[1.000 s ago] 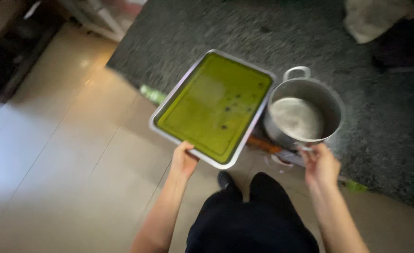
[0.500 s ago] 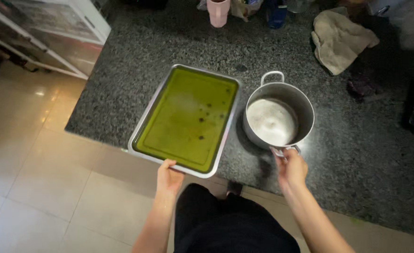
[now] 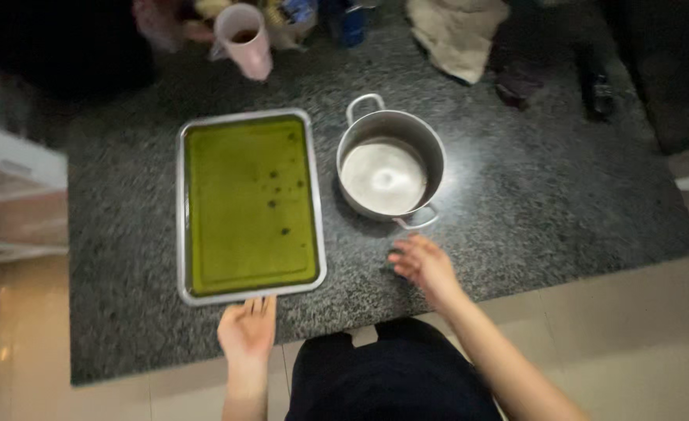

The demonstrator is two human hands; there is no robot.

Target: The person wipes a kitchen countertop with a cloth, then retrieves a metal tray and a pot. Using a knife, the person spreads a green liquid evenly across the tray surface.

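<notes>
Tray [image 3: 180, 203] edge meets open left hand [image 3: 247, 331]; right hand [image 3: 425, 265] hovers, spread.

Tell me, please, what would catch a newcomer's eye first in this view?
A metal tray filled with smooth green liquid sits on the dark speckled granite counter. A shiny steel pot stands just to its right. The left hand lies at the tray's near edge, and the right hand hovers by the pot's near handle.

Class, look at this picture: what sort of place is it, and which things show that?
Probably a home kitchen: a speckled granite counter bears a metal tray of green liquid, a steel pot and a pink cup.
</notes>
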